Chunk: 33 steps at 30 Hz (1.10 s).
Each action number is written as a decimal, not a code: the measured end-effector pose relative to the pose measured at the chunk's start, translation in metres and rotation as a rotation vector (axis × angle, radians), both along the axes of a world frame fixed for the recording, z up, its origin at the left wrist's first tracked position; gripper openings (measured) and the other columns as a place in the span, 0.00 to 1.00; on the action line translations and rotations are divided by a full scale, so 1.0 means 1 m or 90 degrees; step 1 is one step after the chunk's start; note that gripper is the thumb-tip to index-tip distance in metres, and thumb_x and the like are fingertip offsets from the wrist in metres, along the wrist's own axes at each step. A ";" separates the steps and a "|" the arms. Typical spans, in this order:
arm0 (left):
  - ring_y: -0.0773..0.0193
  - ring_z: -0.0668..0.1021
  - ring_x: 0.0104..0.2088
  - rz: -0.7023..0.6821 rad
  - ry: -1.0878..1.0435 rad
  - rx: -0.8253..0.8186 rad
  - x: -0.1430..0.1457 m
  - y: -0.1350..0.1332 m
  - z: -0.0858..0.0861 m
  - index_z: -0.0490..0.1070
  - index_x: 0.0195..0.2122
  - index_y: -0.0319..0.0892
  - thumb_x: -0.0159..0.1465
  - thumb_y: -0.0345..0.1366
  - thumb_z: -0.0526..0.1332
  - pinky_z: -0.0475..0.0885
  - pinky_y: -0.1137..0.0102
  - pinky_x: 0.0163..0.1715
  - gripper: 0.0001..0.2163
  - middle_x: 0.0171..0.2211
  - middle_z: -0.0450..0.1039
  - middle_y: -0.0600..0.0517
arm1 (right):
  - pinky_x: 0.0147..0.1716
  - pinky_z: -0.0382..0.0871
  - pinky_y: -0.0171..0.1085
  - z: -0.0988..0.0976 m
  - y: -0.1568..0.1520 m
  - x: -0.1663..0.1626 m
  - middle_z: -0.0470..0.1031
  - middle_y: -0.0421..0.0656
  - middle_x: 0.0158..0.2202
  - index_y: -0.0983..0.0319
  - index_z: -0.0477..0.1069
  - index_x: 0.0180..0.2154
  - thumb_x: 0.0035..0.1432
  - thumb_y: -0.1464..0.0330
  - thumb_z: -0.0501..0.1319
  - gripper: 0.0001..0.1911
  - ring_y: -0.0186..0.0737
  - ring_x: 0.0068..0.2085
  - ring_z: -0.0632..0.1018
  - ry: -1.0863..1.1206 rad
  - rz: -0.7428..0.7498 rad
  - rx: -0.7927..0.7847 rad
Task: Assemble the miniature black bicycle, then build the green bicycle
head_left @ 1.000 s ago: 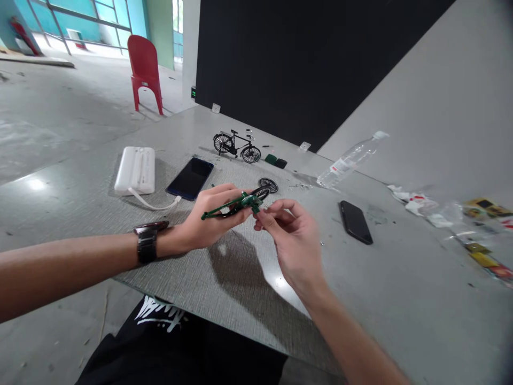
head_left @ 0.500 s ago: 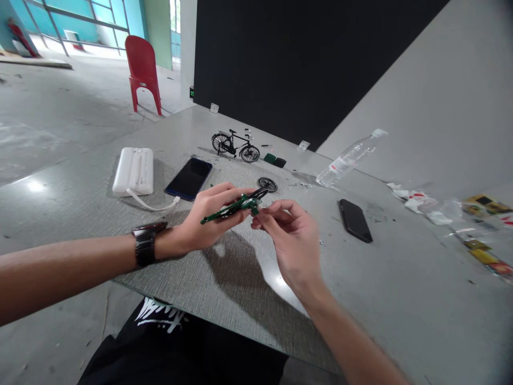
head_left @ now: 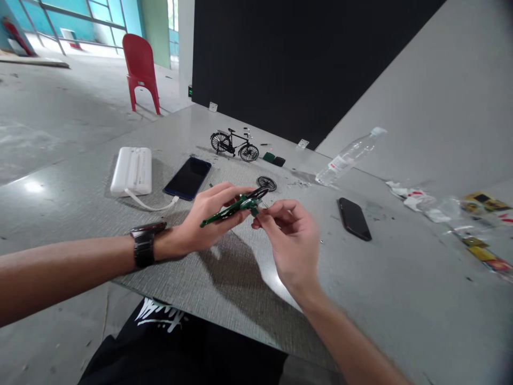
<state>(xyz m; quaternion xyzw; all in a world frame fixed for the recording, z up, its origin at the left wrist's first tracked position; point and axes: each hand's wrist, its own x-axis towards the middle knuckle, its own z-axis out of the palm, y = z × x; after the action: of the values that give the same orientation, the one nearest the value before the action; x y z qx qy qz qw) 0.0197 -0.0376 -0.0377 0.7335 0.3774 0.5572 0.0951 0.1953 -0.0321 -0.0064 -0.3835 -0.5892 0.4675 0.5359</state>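
Note:
My left hand [head_left: 212,216] is closed around a green model bicycle frame [head_left: 224,214], with part of a dark wheel sticking out past the fingers. Against the front end of that frame, my right hand [head_left: 290,230] pinches with thumb and fingertips. A thin silvery piece shows by these fingertips, too small to name, and what they grip is mostly hidden. Just beyond both hands a loose black spoked wheel [head_left: 266,184] lies flat on the table. Farther back stands a black model bicycle [head_left: 234,144], upright on its wheels.
Left of my hands lie a white power bank [head_left: 131,171] with a cable and a dark phone [head_left: 188,178]. Green and black small pieces [head_left: 274,159] sit near the model bicycle. At right are a black phone [head_left: 355,219], a tilted plastic bottle [head_left: 348,158] and colourful packaging [head_left: 484,254].
Almost nothing differs. The view has shifted slightly, and both hands keep the same hold on the green bicycle frame.

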 end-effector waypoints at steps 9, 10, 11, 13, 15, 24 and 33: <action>0.66 0.79 0.36 0.001 -0.018 -0.013 0.002 0.000 -0.001 0.73 0.53 0.39 0.69 0.33 0.64 0.75 0.70 0.37 0.11 0.40 0.79 0.48 | 0.32 0.79 0.38 -0.002 -0.002 -0.002 0.76 0.35 0.26 0.58 0.70 0.30 0.54 0.67 0.72 0.10 0.35 0.28 0.79 0.002 -0.024 0.017; 0.66 0.78 0.36 0.001 -0.018 -0.013 0.003 0.000 -0.001 0.73 0.53 0.39 0.69 0.34 0.64 0.74 0.70 0.36 0.12 0.40 0.79 0.48 | 0.32 0.79 0.39 -0.002 -0.002 -0.003 0.76 0.35 0.26 0.58 0.70 0.30 0.54 0.67 0.72 0.10 0.35 0.28 0.79 0.001 -0.029 0.019; 0.66 0.78 0.36 0.002 -0.019 -0.011 0.003 0.000 -0.002 0.73 0.53 0.40 0.70 0.34 0.64 0.74 0.70 0.36 0.12 0.40 0.78 0.48 | 0.32 0.79 0.39 -0.002 -0.002 -0.003 0.76 0.35 0.26 0.58 0.70 0.30 0.54 0.67 0.72 0.10 0.35 0.28 0.79 -0.001 -0.033 0.022; 0.65 0.79 0.37 -0.001 -0.017 -0.009 0.003 0.000 -0.002 0.72 0.53 0.40 0.70 0.34 0.63 0.74 0.70 0.37 0.12 0.40 0.78 0.48 | 0.32 0.79 0.39 -0.002 -0.002 -0.003 0.76 0.35 0.25 0.58 0.70 0.30 0.54 0.66 0.72 0.10 0.35 0.28 0.79 -0.003 -0.035 0.023; 0.66 0.78 0.37 -0.004 -0.009 -0.007 0.002 -0.001 -0.001 0.72 0.54 0.39 0.70 0.34 0.63 0.74 0.70 0.37 0.13 0.41 0.78 0.48 | 0.32 0.79 0.38 -0.001 -0.002 -0.003 0.76 0.35 0.25 0.58 0.70 0.30 0.54 0.67 0.72 0.10 0.35 0.28 0.79 -0.001 -0.033 0.019; 0.65 0.75 0.35 -0.010 0.062 -0.011 -0.004 -0.004 0.003 0.69 0.58 0.41 0.71 0.32 0.62 0.73 0.70 0.36 0.15 0.39 0.75 0.49 | 0.32 0.78 0.38 -0.002 -0.001 -0.001 0.78 0.36 0.27 0.58 0.70 0.30 0.54 0.68 0.71 0.10 0.35 0.28 0.80 -0.003 -0.024 -0.016; 0.67 0.74 0.33 -0.022 0.061 0.007 -0.004 -0.002 0.002 0.70 0.59 0.39 0.70 0.30 0.62 0.72 0.72 0.34 0.16 0.37 0.72 0.51 | 0.32 0.78 0.37 -0.003 0.002 0.001 0.78 0.36 0.27 0.58 0.71 0.31 0.56 0.69 0.71 0.09 0.34 0.28 0.80 -0.003 -0.011 0.004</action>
<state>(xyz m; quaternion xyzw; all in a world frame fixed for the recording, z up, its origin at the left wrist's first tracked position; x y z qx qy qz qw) 0.0154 -0.0399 -0.0361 0.7664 0.3655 0.5219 0.0824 0.1968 -0.0302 -0.0089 -0.3882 -0.5884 0.4602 0.5397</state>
